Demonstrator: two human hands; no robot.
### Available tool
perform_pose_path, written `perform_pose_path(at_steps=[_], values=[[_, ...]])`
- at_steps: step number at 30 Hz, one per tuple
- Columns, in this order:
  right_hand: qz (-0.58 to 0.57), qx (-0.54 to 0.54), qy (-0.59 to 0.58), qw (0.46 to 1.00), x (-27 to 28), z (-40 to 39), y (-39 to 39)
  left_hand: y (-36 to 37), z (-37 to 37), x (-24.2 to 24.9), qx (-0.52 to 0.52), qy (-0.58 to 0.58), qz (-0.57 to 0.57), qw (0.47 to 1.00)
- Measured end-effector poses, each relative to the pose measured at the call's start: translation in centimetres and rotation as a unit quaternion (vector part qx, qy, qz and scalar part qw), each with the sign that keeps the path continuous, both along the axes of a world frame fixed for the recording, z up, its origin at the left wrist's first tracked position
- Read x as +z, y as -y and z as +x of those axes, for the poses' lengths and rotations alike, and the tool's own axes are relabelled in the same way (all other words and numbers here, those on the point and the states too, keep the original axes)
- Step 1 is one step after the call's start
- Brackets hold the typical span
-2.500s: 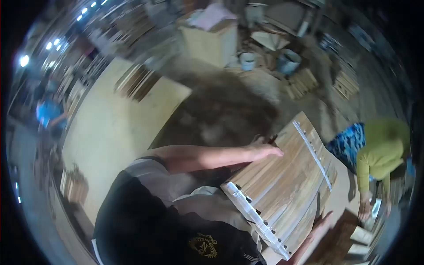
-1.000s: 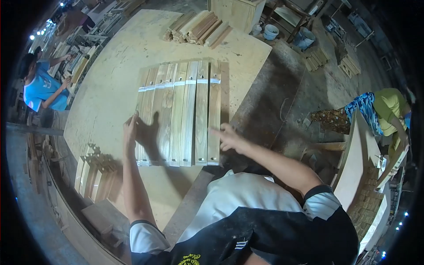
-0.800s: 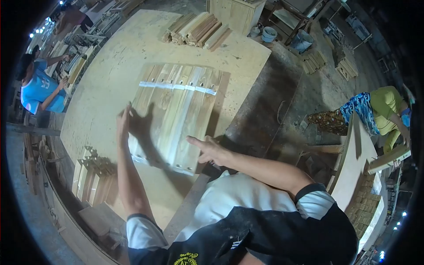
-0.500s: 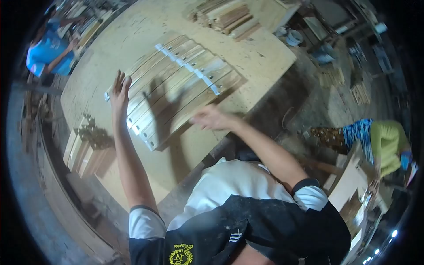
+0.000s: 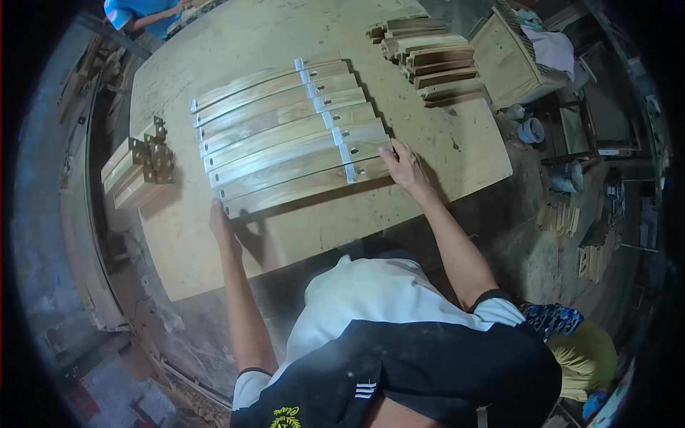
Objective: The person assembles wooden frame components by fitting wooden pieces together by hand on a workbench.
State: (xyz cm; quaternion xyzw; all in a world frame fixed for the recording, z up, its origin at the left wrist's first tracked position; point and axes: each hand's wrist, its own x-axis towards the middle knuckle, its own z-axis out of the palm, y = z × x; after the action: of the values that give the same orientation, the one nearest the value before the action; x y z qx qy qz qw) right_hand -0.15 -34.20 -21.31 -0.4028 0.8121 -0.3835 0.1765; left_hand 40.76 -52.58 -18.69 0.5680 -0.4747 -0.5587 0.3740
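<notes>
Several pale wooden slats (image 5: 285,152) lie side by side on the table, with dark holes near their ends. White strips (image 5: 329,120) cross them toward the right, and white patches mark their left ends. My left hand (image 5: 222,227) touches the left end of the nearest slats; most of its fingers are hidden. At the opposite end, my right hand (image 5: 407,170) grips the end of a near slat, thumb on top and fingers around the far side.
Stacked wooden pieces (image 5: 435,57) lie at the table's back right. More wooden pieces with holed ends (image 5: 139,175) stand at the left edge. Buckets (image 5: 531,130) are on the floor at right. A person in blue (image 5: 146,16) works beyond the table; another (image 5: 581,357) is at lower right.
Both hands were raised above and beside the slats; now they are down at the slats' two ends. The view has turned, so the slats appear more level.
</notes>
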Motion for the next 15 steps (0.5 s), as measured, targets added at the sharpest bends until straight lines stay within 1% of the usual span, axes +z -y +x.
perform_pose_path(at_steps=[2,5,8,9,11,12,13,14,15], values=[[0.061,0.029,0.013,0.998,3.6,0.2,0.3,-0.5,0.5,-1.8,0.021,0.079,-0.010,0.997],[0.068,0.055,0.039,0.995,3.3,0.0,-2.4,-4.1,2.6,-0.9,0.024,0.026,-0.004,0.999],[0.077,0.037,0.091,0.992,2.9,0.0,-5.6,-7.5,2.4,1.8,0.065,-0.042,0.043,0.996],[0.041,0.014,0.074,0.996,2.2,0.6,-6.5,-8.4,2.1,2.4,0.073,-0.040,0.051,0.995],[0.072,-0.004,0.070,0.995,3.9,2.6,-7.0,-10.1,1.9,3.0,0.094,-0.037,0.067,0.993],[0.088,-0.012,0.066,0.994,5.1,3.3,-7.0,-10.7,2.3,2.9,0.097,0.010,0.082,0.992],[0.177,-0.016,0.058,0.982,6.2,3.6,-7.0,-11.3,2.6,2.8,0.097,0.057,0.095,0.989],[0.154,-0.021,0.072,0.985,7.6,4.0,-7.3,-11.4,3.0,2.7,0.094,0.101,0.104,0.985],[0.126,-0.027,0.081,0.988,9.1,4.1,-7.6,-11.3,3.5,3.1,0.084,0.098,0.065,0.990]])
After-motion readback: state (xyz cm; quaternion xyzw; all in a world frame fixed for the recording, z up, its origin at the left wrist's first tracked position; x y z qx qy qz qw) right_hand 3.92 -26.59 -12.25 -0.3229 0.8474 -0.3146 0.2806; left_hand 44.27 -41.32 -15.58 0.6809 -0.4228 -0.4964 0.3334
